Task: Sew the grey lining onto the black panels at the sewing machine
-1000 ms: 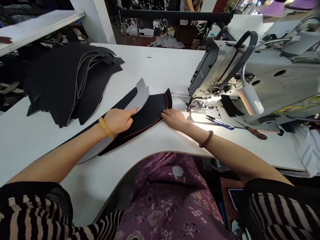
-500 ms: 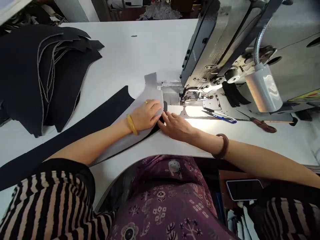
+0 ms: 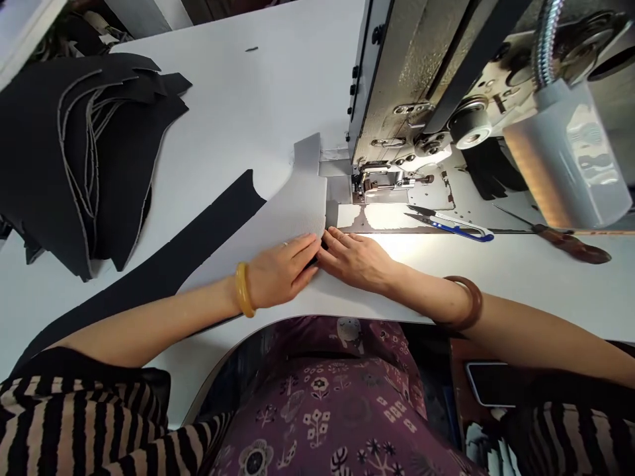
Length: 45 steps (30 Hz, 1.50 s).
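A grey-backed fabric piece [image 3: 292,208] lies folded over a long black strip [image 3: 149,274] on the white table [image 3: 238,112]. Its far end reaches the presser foot [image 3: 370,180] of the sewing machine [image 3: 436,73]. My left hand [image 3: 280,270] lies flat on the near edge of the grey piece, fingers stretched out and together. My right hand [image 3: 354,258] rests beside it, fingertips touching the same fabric edge, fingers extended. The two hands nearly meet at the fabric's corner. Neither hand grips anything.
A stack of black cut pieces [image 3: 84,152] with grey edges sits at the left. Blue-handled thread snips [image 3: 449,223] and a red-handled screwdriver [image 3: 570,241] lie on the machine bed. The machine's lamp [image 3: 570,152] hangs at the right. A phone [image 3: 491,390] lies below the table edge.
The grey side has been folded over the black piece and slid toward the presser foot. Both hands have come together at the fabric's near edge; the view has closed in on the machine.
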Each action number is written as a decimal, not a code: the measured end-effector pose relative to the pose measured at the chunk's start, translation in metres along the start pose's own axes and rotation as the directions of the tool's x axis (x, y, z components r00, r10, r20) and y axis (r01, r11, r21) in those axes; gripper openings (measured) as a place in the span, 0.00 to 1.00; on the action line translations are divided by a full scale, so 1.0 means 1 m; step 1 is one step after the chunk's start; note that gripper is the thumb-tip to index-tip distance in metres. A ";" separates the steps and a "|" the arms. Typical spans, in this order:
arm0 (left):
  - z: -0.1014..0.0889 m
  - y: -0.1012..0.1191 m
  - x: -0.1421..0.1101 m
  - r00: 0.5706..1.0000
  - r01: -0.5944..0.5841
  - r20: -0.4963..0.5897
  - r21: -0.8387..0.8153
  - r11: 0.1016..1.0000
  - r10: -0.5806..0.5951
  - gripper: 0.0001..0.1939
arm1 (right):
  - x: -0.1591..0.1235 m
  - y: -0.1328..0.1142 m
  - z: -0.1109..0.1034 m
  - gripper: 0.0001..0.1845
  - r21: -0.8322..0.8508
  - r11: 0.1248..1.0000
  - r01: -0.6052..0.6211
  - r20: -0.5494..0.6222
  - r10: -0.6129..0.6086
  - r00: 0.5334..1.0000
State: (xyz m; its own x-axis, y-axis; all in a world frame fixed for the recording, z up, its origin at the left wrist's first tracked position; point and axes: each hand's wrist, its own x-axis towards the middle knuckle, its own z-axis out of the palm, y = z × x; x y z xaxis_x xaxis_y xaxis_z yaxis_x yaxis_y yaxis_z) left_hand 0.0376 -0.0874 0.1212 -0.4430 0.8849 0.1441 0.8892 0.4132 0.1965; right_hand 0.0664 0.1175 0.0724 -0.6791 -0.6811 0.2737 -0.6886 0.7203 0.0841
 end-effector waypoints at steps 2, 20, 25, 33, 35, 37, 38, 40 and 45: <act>-0.004 0.006 0.001 0.999 0.040 0.018 0.016 0.999 -0.040 0.21 | -0.001 -0.002 -0.004 0.19 0.064 0.998 -0.009 0.034 0.007 0.999; -0.020 -0.007 0.012 0.827 0.269 0.442 0.233 0.935 -0.348 0.31 | -0.003 -0.012 -0.013 0.21 0.068 0.997 -0.033 0.099 0.026 0.995; -0.043 -0.003 0.016 0.823 0.310 0.473 0.090 0.946 -0.315 0.32 | 0.000 -0.012 -0.014 0.21 0.144 0.986 -0.082 0.156 0.059 0.986; -0.022 -0.002 0.038 0.907 0.149 0.404 -0.032 0.988 -0.123 0.23 | 0.000 -0.015 -0.013 0.16 0.286 0.952 -0.111 0.270 0.031 0.962; -0.009 -0.015 0.042 0.965 -0.017 0.261 0.024 1.000 0.010 0.24 | 0.000 -0.016 -0.016 0.18 0.282 0.955 -0.089 0.292 0.003 0.957; 0.003 -0.027 0.042 0.974 -0.136 0.185 0.034 0.990 0.128 0.22 | 0.000 -0.016 -0.018 0.19 0.278 0.958 -0.071 0.305 -0.018 0.952; 0.007 -0.032 0.040 0.974 -0.156 0.168 0.034 0.987 0.149 0.21 | 0.000 -0.016 -0.018 0.20 0.279 0.958 -0.071 0.305 -0.018 0.952; 0.013 -0.037 0.036 0.981 -0.140 0.147 0.062 0.988 0.130 0.19 | 0.000 -0.016 -0.018 0.20 0.277 0.957 -0.090 0.297 0.004 0.955; 0.016 -0.034 0.030 0.993 -0.076 0.104 0.184 0.980 0.058 0.20 | -0.001 -0.016 -0.015 0.21 0.250 0.966 -0.063 0.290 -0.012 0.957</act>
State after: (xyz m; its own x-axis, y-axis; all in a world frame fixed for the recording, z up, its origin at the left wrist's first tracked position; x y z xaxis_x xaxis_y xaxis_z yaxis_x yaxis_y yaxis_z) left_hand -0.0037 -0.0715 0.1033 -0.3765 0.9249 0.0538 0.9263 0.3768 0.0033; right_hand 0.0822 0.1087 0.0852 -0.7151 -0.6988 -0.0168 -0.6859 0.7062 -0.1754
